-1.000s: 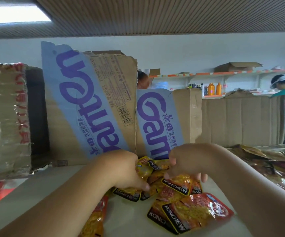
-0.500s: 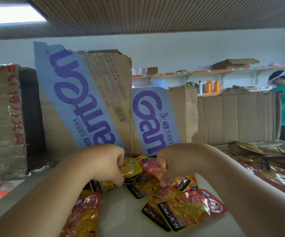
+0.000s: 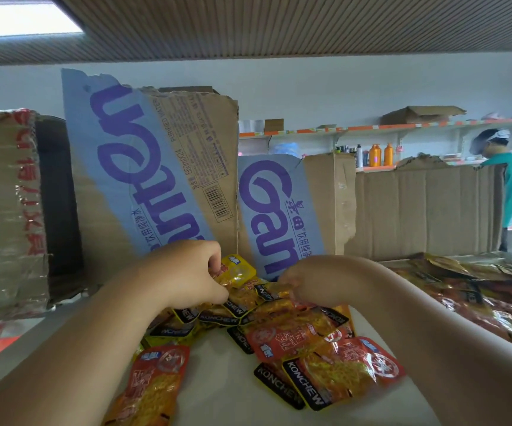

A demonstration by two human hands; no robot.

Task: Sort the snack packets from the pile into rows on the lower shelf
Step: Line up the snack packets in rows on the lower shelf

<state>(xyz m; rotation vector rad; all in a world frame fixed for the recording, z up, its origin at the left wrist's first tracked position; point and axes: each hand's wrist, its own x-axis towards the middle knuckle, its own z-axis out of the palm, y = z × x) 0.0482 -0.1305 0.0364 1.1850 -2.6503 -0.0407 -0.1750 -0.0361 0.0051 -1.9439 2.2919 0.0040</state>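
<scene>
Left hand [image 3: 187, 272] around a yellow packet [image 3: 238, 272], right hand [image 3: 310, 285] blurred atop the snack pile [image 3: 294, 336]

1. Two bare hands reach over the middle of the shelf [image 3: 218, 379]: the left hand [image 3: 187, 272] and the right hand [image 3: 307, 282].
2. One pile of snack packets [image 3: 248, 315] lies mid-shelf. It overlaps too much for a full count.
3. At least three orange-red packets [image 3: 282, 336] lie face up toward the near edge.
4. One yellow packet [image 3: 238, 270] is pinched in the left hand.
5. One second heap of brownish packets [image 3: 479, 290] lies at the right edge.
6. Four cardboard pieces [image 3: 427, 210] stand along the back edge: two with purple lettering, one taped and one plain.
7. Two orange bottles [image 3: 374, 155] stand on the far shelving.
8. One other person [image 3: 508, 179] stands at the far right.
</scene>
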